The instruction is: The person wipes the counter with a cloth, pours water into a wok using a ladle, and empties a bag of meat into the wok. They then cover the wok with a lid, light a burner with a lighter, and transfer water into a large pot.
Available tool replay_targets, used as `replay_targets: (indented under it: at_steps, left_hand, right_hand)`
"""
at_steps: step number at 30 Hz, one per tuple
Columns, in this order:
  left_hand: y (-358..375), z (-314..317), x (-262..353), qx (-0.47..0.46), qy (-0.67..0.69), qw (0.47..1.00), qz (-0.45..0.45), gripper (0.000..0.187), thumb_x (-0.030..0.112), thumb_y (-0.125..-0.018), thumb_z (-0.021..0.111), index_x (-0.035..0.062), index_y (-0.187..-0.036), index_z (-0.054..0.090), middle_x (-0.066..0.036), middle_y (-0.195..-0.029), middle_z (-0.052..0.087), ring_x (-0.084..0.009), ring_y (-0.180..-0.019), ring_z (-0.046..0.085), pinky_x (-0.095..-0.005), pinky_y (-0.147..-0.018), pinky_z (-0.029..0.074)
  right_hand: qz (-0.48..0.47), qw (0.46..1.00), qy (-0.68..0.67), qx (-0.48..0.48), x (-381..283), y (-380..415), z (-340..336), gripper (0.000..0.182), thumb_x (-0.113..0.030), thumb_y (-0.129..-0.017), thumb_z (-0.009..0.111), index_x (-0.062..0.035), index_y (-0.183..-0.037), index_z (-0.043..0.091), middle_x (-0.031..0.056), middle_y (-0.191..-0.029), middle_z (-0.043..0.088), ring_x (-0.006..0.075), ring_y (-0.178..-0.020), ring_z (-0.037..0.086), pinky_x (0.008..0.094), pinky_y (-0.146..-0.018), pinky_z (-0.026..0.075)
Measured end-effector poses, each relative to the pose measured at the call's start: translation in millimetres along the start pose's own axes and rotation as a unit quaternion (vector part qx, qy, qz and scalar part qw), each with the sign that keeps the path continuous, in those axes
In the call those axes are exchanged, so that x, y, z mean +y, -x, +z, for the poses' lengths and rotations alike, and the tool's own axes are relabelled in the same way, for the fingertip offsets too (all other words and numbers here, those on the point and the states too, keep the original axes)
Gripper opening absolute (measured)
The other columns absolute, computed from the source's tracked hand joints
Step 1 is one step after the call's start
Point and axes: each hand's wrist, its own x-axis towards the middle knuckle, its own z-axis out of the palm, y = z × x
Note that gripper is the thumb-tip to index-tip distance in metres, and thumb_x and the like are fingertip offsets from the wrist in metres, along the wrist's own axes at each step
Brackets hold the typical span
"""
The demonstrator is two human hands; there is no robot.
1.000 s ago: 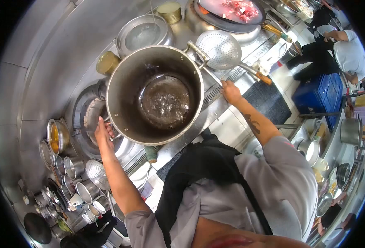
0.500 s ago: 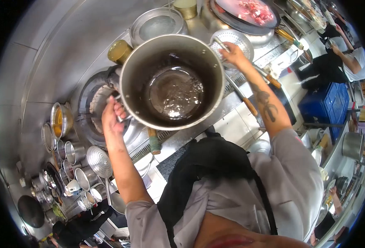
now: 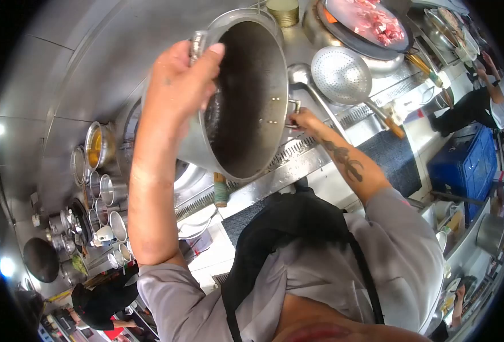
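A large metal stockpot (image 3: 249, 108) is tilted over the stove counter, its mouth turned toward the right. My left hand (image 3: 183, 80) is raised and closed around the handle on the pot's upper left side. On the opposite side, my right hand (image 3: 307, 121) grips the other handle, lower down. Clear liquid glints along the inner left wall; most of the pot's bottom is hidden from this angle. Just beyond my right hand lie a ladle (image 3: 301, 74) and a perforated skimmer (image 3: 341, 75) with a wooden handle.
Meat pieces (image 3: 380, 25) lie in a wide pan at the top right. A tin can (image 3: 283, 12) stands behind the pot. At left are a bowl of yellow liquid (image 3: 95, 151) and several metal containers. A blue bin (image 3: 463, 162) and other people are at right.
The pot has gone from nearly level to steeply tilted. My left hand has risen with its handle, while my right hand has come lower and nearer. The liquid has shifted mostly out of sight.
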Motion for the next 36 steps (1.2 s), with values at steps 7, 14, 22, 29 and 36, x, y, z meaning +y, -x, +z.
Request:
replay_targets:
  at_steps: [7,14,22,29,36]
  left_hand:
    - [12.0,27.1,6.9,-0.022,-0.208,0.963,0.172,0.026,0.019,-0.089,0.06,-0.0013,-0.077,0.048,-0.012,-0.059,0.051,-0.0183,-0.054,0.048,-0.0329,-0.052,0.04]
    - [24.3,41.5,24.2,-0.05,-0.244,0.955,0.164,0.021,0.015,-0.09,0.06,-0.0022,-0.085,0.05,-0.011,-0.063,0.043,-0.0152,-0.06,0.036,-0.0296,-0.055,0.038]
    - [35.4,65.3,3.6,-0.061,-0.322,0.917,0.227,0.022,0.016,-0.091,0.054,-0.0045,-0.091,0.046,-0.022,-0.067,0.058,-0.0396,-0.065,0.06,-0.0446,-0.057,0.047]
    - [58.9,76.2,-8.1,-0.097,-0.26,0.92,0.276,0.022,0.011,-0.086,0.051,-0.0084,-0.093,0.044,-0.022,-0.069,0.06,-0.0372,-0.067,0.063,-0.0445,-0.057,0.05]
    - [82.4,49.2,-20.3,-0.079,-0.164,0.926,0.331,0.027,0.004,-0.074,0.057,-0.0114,-0.093,0.045,-0.023,-0.068,0.06,-0.0381,-0.069,0.065,-0.0444,-0.056,0.05]
  right_hand:
    - [0.074,0.953,-0.251,-0.15,-27.8,-56.1,76.9,0.015,-0.017,-0.087,0.059,-0.0054,-0.096,0.059,0.0093,-0.089,0.059,0.0218,-0.08,0.057,0.0477,-0.076,0.053]
    - [0.036,0.927,-0.296,-0.227,-64.6,-67.8,113.2,0.04,-0.022,-0.083,0.066,-0.01,-0.12,0.054,0.0056,-0.129,0.047,0.0248,-0.119,0.042,0.0525,-0.092,0.043]
    - [-0.017,0.929,-0.304,-0.208,-59.8,-22.8,77.8,0.043,-0.026,-0.082,0.069,-0.0093,-0.118,0.054,0.0051,-0.123,0.049,0.0217,-0.11,0.045,0.0464,-0.086,0.044]
    - [-0.059,0.971,-0.221,-0.075,-35.5,17.7,21.8,0.039,-0.027,-0.081,0.071,-0.0084,-0.112,0.055,0.0036,-0.11,0.051,0.0183,-0.097,0.046,0.0409,-0.078,0.044]
    - [-0.116,0.977,-0.169,0.068,-23.3,55.2,-2.0,0.036,-0.029,-0.081,0.072,-0.0076,-0.105,0.057,0.002,-0.098,0.053,0.0148,-0.084,0.048,0.0355,-0.07,0.044]
